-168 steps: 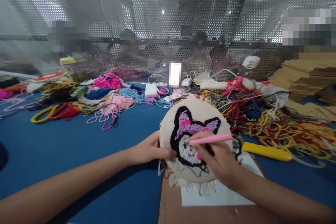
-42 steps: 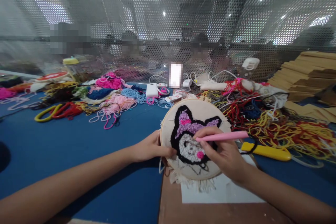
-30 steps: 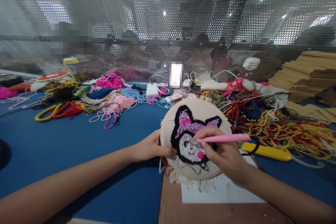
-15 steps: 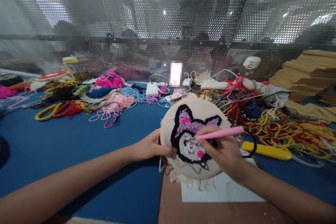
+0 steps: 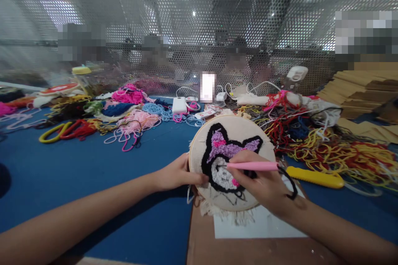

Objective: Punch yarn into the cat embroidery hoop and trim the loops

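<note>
A round wooden embroidery hoop holds cream cloth with a tufted character face in black, purple, white and pink. My left hand grips the hoop's left rim, thumb on the cloth. My right hand holds a pink punch needle like a pen, its metal tip against the white part of the face. A black yarn strand loops from the needle's back end over my right wrist. The hoop's lower right part is hidden by my right hand.
A white sheet lies on a brown board under the hoop. A yellow-handled tool lies just right. Tangled yarn covers the blue table to the right and far left. Chargers and cables sit before a perforated screen; people sit behind it.
My right hand shifted the punch needle slightly left and down across the white face area, flattening its angle. My left hand and the hoop stayed put.
</note>
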`<action>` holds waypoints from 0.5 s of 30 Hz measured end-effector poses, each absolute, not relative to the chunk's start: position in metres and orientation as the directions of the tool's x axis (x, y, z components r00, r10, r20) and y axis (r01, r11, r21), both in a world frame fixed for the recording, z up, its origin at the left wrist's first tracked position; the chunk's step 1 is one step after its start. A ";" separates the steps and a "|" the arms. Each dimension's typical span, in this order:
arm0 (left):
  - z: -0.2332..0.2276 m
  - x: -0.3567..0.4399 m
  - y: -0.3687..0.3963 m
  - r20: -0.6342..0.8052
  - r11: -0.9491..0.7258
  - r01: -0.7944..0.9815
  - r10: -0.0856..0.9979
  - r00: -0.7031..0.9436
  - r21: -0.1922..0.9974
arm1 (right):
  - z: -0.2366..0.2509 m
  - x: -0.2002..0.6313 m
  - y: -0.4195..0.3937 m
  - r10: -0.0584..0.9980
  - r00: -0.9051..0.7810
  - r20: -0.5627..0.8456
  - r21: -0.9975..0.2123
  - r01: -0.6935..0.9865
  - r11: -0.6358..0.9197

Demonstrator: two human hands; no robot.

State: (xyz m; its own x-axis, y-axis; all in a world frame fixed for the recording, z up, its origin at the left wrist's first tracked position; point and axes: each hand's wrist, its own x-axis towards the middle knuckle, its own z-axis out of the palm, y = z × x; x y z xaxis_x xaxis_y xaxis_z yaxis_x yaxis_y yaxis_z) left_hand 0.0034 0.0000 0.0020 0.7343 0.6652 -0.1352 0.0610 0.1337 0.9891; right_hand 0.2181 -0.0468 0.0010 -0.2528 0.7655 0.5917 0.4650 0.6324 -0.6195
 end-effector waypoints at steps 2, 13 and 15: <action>0.003 0.003 0.000 -0.142 0.135 0.068 0.668 0.731 0.988 | 0.003 0.218 -0.048 0.767 -0.262 0.586 -0.610 0.481 0.630; -0.001 0.001 0.001 -0.146 0.108 0.099 0.662 0.736 0.989 | 0.000 0.218 -0.049 0.792 -0.290 0.537 -0.611 0.514 0.603; -0.002 0.001 0.001 -0.152 0.113 0.103 0.653 0.742 0.988 | 0.000 0.217 -0.049 0.807 -0.302 0.508 -0.632 0.507 0.587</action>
